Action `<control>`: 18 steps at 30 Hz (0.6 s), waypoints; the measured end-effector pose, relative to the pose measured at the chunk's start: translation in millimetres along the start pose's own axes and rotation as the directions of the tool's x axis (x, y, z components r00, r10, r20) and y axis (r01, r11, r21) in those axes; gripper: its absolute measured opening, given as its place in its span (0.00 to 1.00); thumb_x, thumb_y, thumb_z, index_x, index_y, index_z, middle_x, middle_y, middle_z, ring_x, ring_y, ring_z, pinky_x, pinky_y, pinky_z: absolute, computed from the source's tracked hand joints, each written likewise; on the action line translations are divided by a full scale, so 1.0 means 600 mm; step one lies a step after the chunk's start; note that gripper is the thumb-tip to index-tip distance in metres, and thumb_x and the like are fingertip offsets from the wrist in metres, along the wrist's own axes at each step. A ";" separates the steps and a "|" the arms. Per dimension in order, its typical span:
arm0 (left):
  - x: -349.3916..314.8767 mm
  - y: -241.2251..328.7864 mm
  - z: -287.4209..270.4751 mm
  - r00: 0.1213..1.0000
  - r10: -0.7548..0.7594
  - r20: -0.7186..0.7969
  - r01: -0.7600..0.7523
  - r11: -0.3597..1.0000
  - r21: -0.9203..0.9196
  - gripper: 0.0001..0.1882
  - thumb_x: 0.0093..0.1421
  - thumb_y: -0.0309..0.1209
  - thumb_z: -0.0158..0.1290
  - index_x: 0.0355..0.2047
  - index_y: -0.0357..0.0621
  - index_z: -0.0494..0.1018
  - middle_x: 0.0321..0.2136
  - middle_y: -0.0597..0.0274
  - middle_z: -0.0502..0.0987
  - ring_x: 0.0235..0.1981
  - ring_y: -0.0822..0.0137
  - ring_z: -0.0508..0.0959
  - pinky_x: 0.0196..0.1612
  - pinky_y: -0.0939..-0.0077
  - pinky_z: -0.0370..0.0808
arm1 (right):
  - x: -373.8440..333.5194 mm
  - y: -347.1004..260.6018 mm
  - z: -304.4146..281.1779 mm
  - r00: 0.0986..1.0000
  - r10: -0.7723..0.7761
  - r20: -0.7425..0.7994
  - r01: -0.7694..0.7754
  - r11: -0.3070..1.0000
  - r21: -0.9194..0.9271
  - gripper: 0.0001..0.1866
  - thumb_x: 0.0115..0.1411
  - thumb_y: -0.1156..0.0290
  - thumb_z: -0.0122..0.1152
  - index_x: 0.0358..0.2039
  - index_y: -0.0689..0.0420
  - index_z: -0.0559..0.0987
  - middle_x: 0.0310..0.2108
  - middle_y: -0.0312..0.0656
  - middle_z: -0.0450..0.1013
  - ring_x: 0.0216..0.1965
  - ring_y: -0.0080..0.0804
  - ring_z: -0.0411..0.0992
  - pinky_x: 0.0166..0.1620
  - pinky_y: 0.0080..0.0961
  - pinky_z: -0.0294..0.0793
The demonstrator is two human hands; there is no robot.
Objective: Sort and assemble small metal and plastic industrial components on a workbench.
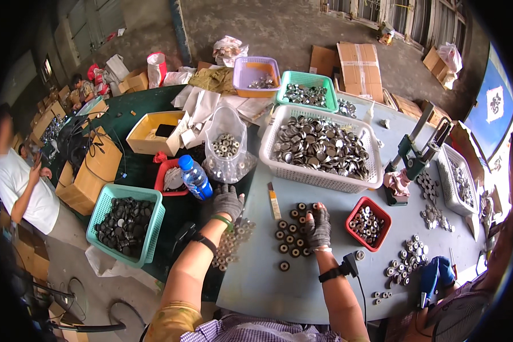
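Observation:
My left hand (228, 204), in a dark grey fingerless glove, lies with its fingers stretched out beside a blue-capped bottle (195, 178). Just beyond it stands a clear plastic bag (225, 134) with small metal rings inside. More rings (229, 246) show under clear plastic by my left forearm. Flat on the grey table, my right hand (319, 229), gloved alike, has its fingers extended and touches the right edge of a group of dark ring-shaped parts (290, 231). Neither hand visibly grips anything; the undersides are hidden.
A white basket (322, 178) of metal discs stands ahead. To its right are a red tray (370, 246) of rings and a green hand press (410, 157). A teal basket (97, 228) holds dark discs at left. A blue-gloved hand (437, 277) of another person is at right.

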State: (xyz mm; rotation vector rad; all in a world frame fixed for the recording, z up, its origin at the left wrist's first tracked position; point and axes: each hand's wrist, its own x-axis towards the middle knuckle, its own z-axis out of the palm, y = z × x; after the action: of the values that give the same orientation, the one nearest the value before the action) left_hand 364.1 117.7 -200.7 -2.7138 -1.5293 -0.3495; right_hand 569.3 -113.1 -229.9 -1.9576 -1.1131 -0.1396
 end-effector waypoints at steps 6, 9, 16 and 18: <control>0.003 -0.004 0.026 0.998 0.022 -0.059 -0.016 0.994 0.106 0.31 0.59 0.49 0.43 0.51 0.34 0.69 0.55 0.43 0.63 0.56 0.44 0.63 0.59 0.54 0.59 | -0.005 0.017 -0.012 0.958 0.284 -0.031 -0.224 0.815 0.534 0.23 0.63 0.63 0.49 0.55 0.64 0.66 0.49 0.55 0.69 0.52 0.45 0.68 0.55 0.34 0.65; -0.028 -0.022 0.015 0.992 0.104 -0.065 -0.100 0.993 0.067 0.26 0.58 0.45 0.44 0.49 0.38 0.71 0.49 0.46 0.68 0.50 0.46 0.67 0.55 0.54 0.62 | -0.001 -0.006 -0.029 0.947 0.321 -0.027 -0.254 0.793 0.553 0.25 0.64 0.60 0.48 0.55 0.64 0.67 0.48 0.50 0.70 0.49 0.36 0.68 0.53 0.29 0.65; -0.157 -0.037 -0.007 0.947 0.279 -0.161 -0.301 0.945 -0.129 0.19 0.58 0.40 0.47 0.42 0.40 0.76 0.48 0.45 0.69 0.53 0.48 0.66 0.57 0.57 0.62 | 0.002 0.008 -0.015 0.956 0.287 -0.054 -0.229 0.849 0.476 0.25 0.64 0.58 0.47 0.55 0.63 0.68 0.52 0.51 0.69 0.54 0.41 0.67 0.57 0.31 0.62; -0.180 -0.040 -0.021 0.959 0.264 -0.102 -0.279 0.943 -0.181 0.22 0.57 0.42 0.48 0.47 0.41 0.73 0.51 0.46 0.68 0.54 0.48 0.65 0.58 0.53 0.60 | 0.004 0.004 0.000 0.988 0.145 -0.047 -0.131 0.966 0.224 0.24 0.62 0.63 0.51 0.56 0.61 0.65 0.53 0.54 0.65 0.57 0.48 0.62 0.58 0.37 0.62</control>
State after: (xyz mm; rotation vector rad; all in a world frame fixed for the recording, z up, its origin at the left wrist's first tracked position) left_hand 287.1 37.6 -212.1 -2.9669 -1.1348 -0.6151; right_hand 572.3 -111.9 -230.1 -1.8121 -0.9077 -0.0020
